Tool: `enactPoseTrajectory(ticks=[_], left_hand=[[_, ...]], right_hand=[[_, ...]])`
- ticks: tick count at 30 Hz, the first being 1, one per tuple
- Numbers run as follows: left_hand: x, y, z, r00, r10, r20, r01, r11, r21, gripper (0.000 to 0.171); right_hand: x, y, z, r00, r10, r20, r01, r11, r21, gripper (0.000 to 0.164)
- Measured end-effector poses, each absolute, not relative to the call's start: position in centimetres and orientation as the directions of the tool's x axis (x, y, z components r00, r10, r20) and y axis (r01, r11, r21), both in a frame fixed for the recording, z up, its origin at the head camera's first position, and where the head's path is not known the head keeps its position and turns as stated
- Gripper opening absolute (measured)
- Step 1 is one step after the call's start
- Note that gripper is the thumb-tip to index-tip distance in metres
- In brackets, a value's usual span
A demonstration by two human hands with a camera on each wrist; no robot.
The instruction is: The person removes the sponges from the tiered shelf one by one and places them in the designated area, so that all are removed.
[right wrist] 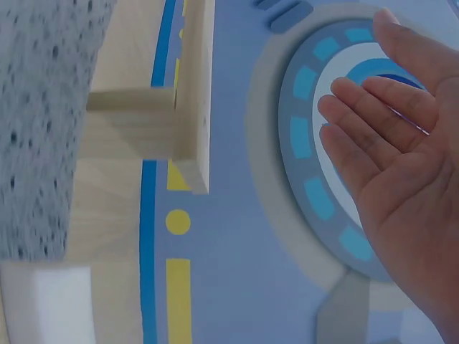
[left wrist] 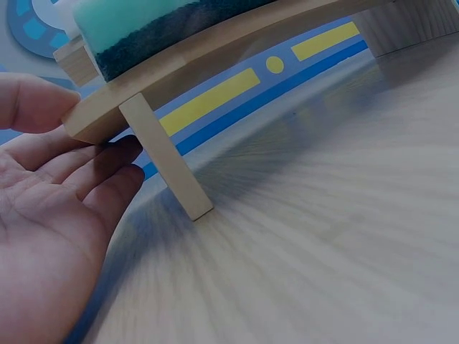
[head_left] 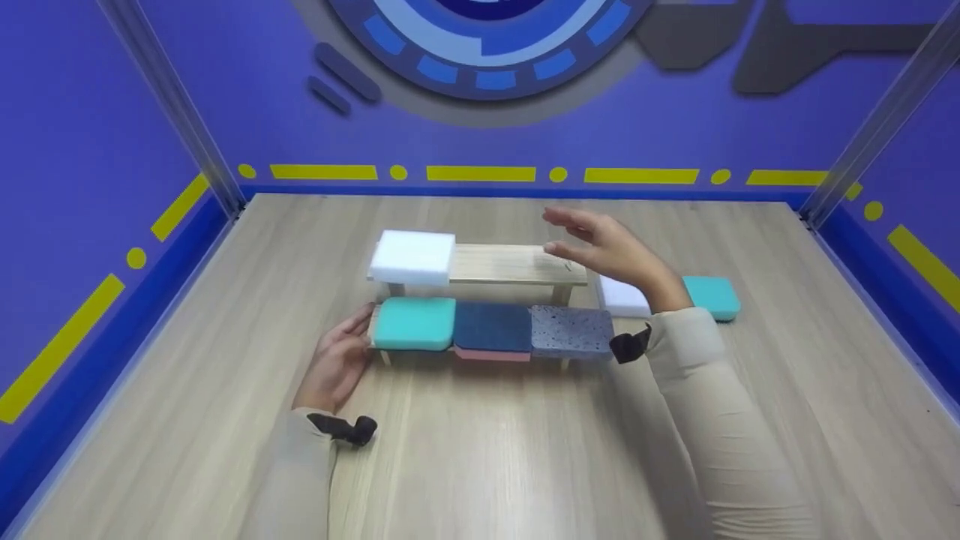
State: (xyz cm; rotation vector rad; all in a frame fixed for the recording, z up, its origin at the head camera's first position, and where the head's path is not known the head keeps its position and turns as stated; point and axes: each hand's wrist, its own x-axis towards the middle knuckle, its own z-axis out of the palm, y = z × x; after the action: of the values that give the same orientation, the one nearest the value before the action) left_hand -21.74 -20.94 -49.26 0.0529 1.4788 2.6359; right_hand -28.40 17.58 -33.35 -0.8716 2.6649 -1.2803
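At the left end of the front wooden rack [head_left: 373, 346], my left hand [head_left: 343, 365] holds the board's end, thumb at the edge and fingers beneath, as the left wrist view shows. Three sponges lie side by side on that rack: a teal sponge [head_left: 414, 322] with a dark scouring underside, a dark blue sponge [head_left: 492, 327] with a pink lower layer, and a grey speckled block [head_left: 571, 331]. Behind, a second wooden rack [head_left: 499, 262] carries a white sponge [head_left: 412, 255] at its left end. My right hand [head_left: 607, 244] hovers near that rack's right end, fingers extended, holding nothing.
On the table right of the racks lie another white sponge [head_left: 622, 298], partly behind my right forearm, and another teal sponge [head_left: 712, 297]. Blue printed panels [head_left: 480, 142] enclose the table's back and sides, with metal posts [head_left: 176, 112] at the corners.
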Motion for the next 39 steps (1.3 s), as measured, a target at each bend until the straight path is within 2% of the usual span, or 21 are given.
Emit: enactPoseTrajectory(ticks=[15, 24, 39], left_hand=[[-21.8, -21.0, -49.3, -0.993, 0.111, -0.032, -0.083, -0.499, 0.863, 0.065], [-21.8, -21.0, -49.4, -0.993, 0.112, -0.023, -0.077, -0.505, 0.86, 0.065], [-21.8, -21.0, -49.2, -0.993, 0.101, -0.058, -0.101, -0.5, 0.86, 0.065]], right_hand=[[-28.8, 12.6, -34.1, -0.799, -0.584, 0.145, -0.486, 0.484, -0.728, 0.064], [-28.6, 9.8, -34.4, -0.825, -0.564, 0.04, -0.399, 0.531, -0.748, 0.075], [-28.5, 6.0, -35.8, -0.85, -0.525, 0.044, -0.393, 0.578, -0.715, 0.087]])
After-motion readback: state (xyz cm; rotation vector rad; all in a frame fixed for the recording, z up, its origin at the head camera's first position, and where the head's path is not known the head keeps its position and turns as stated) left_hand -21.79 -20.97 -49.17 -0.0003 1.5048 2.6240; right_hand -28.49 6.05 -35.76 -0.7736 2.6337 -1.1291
